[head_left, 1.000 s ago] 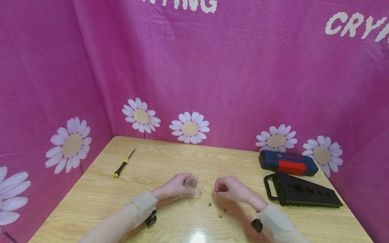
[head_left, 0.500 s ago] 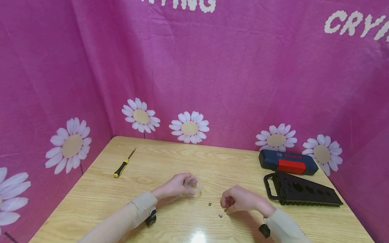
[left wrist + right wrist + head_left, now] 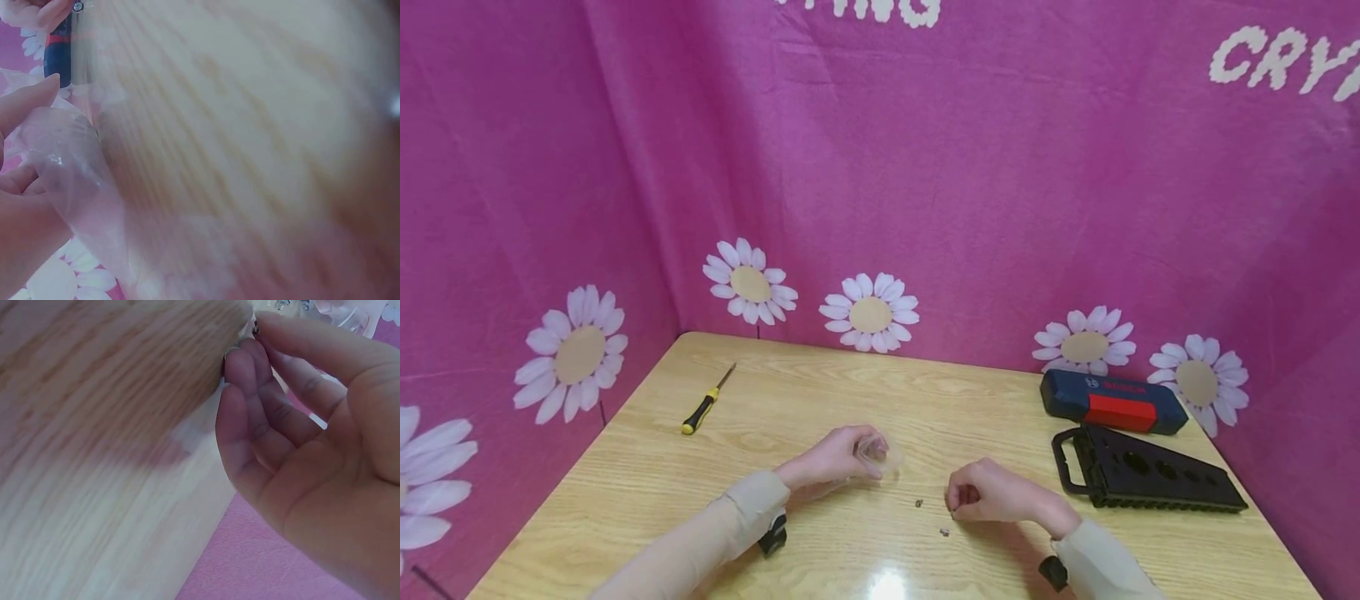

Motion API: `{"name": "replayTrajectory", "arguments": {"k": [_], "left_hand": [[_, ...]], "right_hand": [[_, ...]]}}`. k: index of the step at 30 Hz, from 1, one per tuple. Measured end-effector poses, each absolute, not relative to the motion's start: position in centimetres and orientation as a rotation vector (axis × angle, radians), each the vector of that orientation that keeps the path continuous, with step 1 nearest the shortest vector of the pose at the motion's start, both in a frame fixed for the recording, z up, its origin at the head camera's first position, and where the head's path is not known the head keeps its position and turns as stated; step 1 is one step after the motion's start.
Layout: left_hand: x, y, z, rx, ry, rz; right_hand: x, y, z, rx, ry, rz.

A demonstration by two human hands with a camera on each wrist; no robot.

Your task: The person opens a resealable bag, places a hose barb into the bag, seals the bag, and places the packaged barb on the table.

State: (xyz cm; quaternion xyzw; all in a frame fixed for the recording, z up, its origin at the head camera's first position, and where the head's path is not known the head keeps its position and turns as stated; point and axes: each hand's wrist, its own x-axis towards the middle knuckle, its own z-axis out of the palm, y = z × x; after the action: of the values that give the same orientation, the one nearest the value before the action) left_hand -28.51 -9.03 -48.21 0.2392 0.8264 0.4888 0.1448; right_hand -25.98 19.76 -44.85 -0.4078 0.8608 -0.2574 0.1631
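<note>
My left hand point(image 3: 835, 454) holds a clear plastic bag point(image 3: 874, 454) with its mouth turned to the right. In the left wrist view the film of the bag point(image 3: 75, 162) spreads out below the thumb and fingers. Low over the tabletop, my right hand point(image 3: 992, 493) pinches a small metal piece point(image 3: 255, 327) between thumb and index finger; its exact kind is too small to tell. Two similar tiny metal pieces, one point(image 3: 918, 503) between the hands and another point(image 3: 944, 532) nearer me, lie on the wood.
A yellow-and-black screwdriver point(image 3: 706, 406) lies at the left on the wooden table point(image 3: 820, 383). At the right are a blue-and-red Bosch case point(image 3: 1112, 402) and a black tapered plastic holder point(image 3: 1150, 471) with a handle. A pink daisy-print cloth point(image 3: 970, 183) hangs behind.
My right hand has moved right and toward me, down to the table, and has picked up one of the small metal pieces. The left hand with the bag has stayed in place.
</note>
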Motion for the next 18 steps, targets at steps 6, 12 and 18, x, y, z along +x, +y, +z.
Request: {"name": "replayTrajectory", "arguments": {"k": [6, 12, 18], "left_hand": [[-28.4, -9.0, -48.0, 0.668, 2.348, 1.437], [-28.4, -8.9, -47.9, 0.65, 2.355, 1.439], [-28.4, -9.0, -47.9, 0.648, 2.348, 1.441]], "right_hand": [[-26.6, 19.0, -44.4, -1.15, 2.517, -0.738], [-27.3, 17.7, -43.9, -1.174, 2.58, -0.774], [-28.0, 16.0, -43.5, -1.165, 2.632, -0.851]]}}
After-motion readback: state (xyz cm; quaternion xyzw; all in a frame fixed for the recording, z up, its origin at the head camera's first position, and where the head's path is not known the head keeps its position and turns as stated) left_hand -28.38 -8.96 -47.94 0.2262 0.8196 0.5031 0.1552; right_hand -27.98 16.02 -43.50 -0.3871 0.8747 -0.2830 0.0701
